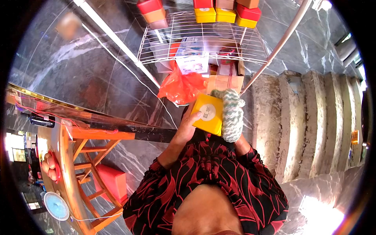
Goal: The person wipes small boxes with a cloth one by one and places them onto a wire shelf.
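Our left hand point(186, 127) has its fingers clamped on the yellow box point(210, 120), thumb over its face, probably steadying it against the knitted covering point(232, 119) on our right side; we cannot tell those hidden fingers' state. Beyond, the wire shelf point(176, 37) carries similar boxes point(205, 15).

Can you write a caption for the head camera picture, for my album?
Two hands hold a yellow box below a wire shelf.
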Demonstrator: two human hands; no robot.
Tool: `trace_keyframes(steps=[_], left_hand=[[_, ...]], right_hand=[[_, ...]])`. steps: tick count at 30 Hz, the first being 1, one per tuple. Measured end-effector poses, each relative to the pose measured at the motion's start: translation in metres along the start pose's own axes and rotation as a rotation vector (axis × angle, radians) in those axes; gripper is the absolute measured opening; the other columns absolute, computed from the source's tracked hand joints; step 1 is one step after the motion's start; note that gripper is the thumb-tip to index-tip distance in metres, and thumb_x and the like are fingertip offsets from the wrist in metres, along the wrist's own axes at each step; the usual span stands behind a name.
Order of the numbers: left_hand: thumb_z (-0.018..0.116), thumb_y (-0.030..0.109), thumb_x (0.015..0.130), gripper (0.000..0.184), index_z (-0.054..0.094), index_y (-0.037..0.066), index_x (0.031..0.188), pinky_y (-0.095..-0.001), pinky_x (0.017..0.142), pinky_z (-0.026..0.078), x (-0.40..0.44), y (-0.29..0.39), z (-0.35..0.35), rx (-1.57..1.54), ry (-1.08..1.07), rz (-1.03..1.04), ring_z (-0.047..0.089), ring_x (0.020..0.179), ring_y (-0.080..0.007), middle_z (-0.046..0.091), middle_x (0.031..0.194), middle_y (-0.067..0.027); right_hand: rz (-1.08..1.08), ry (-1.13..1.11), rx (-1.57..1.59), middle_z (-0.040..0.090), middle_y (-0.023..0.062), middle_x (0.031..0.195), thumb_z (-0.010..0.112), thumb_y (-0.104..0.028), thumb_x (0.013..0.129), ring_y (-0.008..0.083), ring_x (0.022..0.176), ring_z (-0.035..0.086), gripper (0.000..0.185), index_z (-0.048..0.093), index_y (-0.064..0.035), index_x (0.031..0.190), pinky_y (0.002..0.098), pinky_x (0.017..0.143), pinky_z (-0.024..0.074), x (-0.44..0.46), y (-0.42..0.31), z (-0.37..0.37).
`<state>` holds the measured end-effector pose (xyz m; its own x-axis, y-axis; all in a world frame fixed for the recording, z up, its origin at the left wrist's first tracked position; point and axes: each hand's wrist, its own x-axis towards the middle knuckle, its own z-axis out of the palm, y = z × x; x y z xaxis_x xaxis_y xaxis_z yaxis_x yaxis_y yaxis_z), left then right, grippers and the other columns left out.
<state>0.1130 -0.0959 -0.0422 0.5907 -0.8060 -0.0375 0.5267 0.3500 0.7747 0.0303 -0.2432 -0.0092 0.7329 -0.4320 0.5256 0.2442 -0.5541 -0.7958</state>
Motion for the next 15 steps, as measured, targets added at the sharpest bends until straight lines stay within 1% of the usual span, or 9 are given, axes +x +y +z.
trace_keyframes(steps=[1,3,4,5,7,8,11,13,15], left_hand=[[0.053,0.017,0.083,0.062,0.029,0.001,0.139,-0.0322,0.102,0.032,-0.001,0.0,-0.001,0.002,0.001,0.002,0.043,0.122,-0.0189,0.045,0.131,-0.0102],[0.054,0.018,0.082,0.066,0.027,0.001,0.14,-0.0321,0.104,0.03,-0.003,0.002,0.001,0.044,-0.071,0.0,0.041,0.124,-0.019,0.044,0.133,-0.0103],[0.054,0.018,0.082,0.066,0.027,0.001,0.14,-0.0321,0.104,0.03,-0.004,0.001,0.001,0.043,-0.073,-0.001,0.041,0.124,-0.019,0.044,0.133,-0.0103],[0.054,0.019,0.082,0.067,0.027,0.001,0.14,-0.0321,0.104,0.03,-0.004,0.0,0.001,0.028,-0.071,-0.009,0.041,0.125,-0.0188,0.044,0.133,-0.0101],[0.055,0.019,0.081,0.067,0.027,0.001,0.14,-0.032,0.104,0.029,-0.005,-0.004,0.002,0.011,-0.068,-0.014,0.04,0.125,-0.0187,0.044,0.133,-0.01],[0.054,0.018,0.082,0.067,0.027,0.0,0.14,-0.032,0.105,0.029,-0.005,-0.006,0.004,0.02,-0.034,0.015,0.04,0.125,-0.0183,0.043,0.133,-0.0101],[0.054,0.018,0.083,0.066,0.026,0.0,0.14,-0.0324,0.105,0.028,-0.001,-0.012,0.011,0.053,0.052,0.119,0.039,0.125,-0.0181,0.042,0.133,-0.0103],[0.054,0.019,0.083,0.065,0.026,-0.001,0.139,-0.0328,0.104,0.029,0.001,-0.01,0.014,0.077,0.1,0.188,0.039,0.125,-0.0182,0.041,0.133,-0.0104],[0.053,0.019,0.083,0.066,0.025,0.001,0.14,-0.0355,0.104,0.031,0.005,-0.006,0.016,0.142,0.218,0.332,0.041,0.124,-0.0217,0.042,0.132,-0.0106]], right_hand=[[0.144,0.172,0.24,0.061,0.0077,0.094,0.05,-0.008,0.091,0.0163,0.081,0.057,0.015,0.06,-0.0004,0.098,0.0289,0.075,0.0468,-0.015,0.018,0.007],[0.523,0.241,0.581,0.06,0.0051,0.084,0.047,-0.014,0.093,0.0152,0.076,0.056,0.016,0.058,-0.002,0.091,0.0286,0.071,0.0473,-0.003,-0.015,0.001],[0.436,0.277,0.327,0.058,0.0034,0.078,0.046,-0.016,0.095,0.0137,0.072,0.055,0.019,0.054,-0.0044,0.082,0.0284,0.068,0.0475,0.0,-0.02,-0.003],[0.436,0.278,0.325,0.058,0.0034,0.078,0.046,-0.016,0.095,0.0137,0.072,0.055,0.019,0.054,-0.0044,0.082,0.0284,0.068,0.0475,0.0,-0.014,-0.004],[0.485,0.402,0.974,0.052,-0.0007,0.069,0.051,-0.022,0.093,0.014,0.067,0.056,0.018,0.051,-0.0079,0.082,0.0265,0.062,0.0477,0.001,0.005,-0.004],[0.496,0.422,1.097,0.05,-0.0014,0.069,0.052,-0.022,0.093,0.0147,0.067,0.056,0.019,0.049,-0.0093,0.079,0.0285,0.06,0.0472,0.003,0.009,-0.002],[0.595,0.514,0.768,0.053,-0.0009,0.069,0.054,-0.021,0.091,0.0167,0.068,0.058,0.017,0.052,-0.0061,0.083,0.0311,0.061,0.0483,0.009,-0.011,0.013],[0.269,0.149,0.048,0.063,0.0114,0.094,0.055,-0.02,0.088,0.0195,0.085,0.062,0.032,0.056,0.0029,0.11,0.0306,0.077,0.0499,0.006,0.0,0.013],[0.178,0.187,0.128,0.06,0.0134,0.104,0.05,-0.023,0.091,0.0203,0.093,0.059,0.038,0.052,0.0037,0.117,0.0309,0.082,0.0476,-0.002,0.001,0.02]])
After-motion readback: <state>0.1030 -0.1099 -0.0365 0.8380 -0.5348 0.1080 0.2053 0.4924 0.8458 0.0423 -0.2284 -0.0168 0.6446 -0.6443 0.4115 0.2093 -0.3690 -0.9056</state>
